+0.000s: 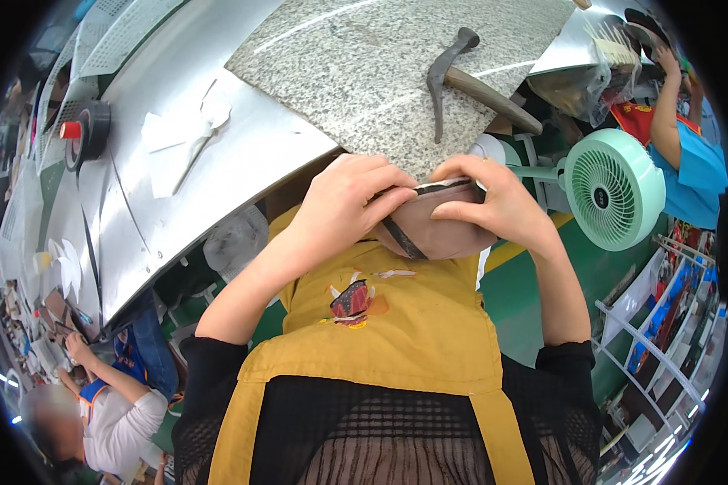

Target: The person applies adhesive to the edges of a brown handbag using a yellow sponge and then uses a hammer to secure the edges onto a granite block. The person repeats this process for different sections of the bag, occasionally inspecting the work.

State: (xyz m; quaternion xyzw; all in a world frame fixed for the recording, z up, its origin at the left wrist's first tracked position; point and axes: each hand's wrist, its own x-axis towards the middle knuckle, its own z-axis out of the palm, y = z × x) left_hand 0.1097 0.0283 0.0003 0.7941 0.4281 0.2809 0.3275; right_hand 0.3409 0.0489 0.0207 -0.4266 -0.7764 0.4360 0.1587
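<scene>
My left hand (344,202) and my right hand (493,202) both grip a rounded brown leather shoe piece (437,230) with a dark strap across it. I hold it against my chest, over a yellow apron (396,323), just below the edge of a speckled granite slab (380,73). My fingers press along the piece's dark upper rim. A hammer (453,77) with a wooden handle lies on the slab beyond my hands.
A metal workbench (162,210) curves left, bearing white paper cutouts (178,137) and a black tape roll (89,133). A green fan (613,190) stands right. One person (109,412) works lower left, another person (679,137) upper right beside a brush (615,48).
</scene>
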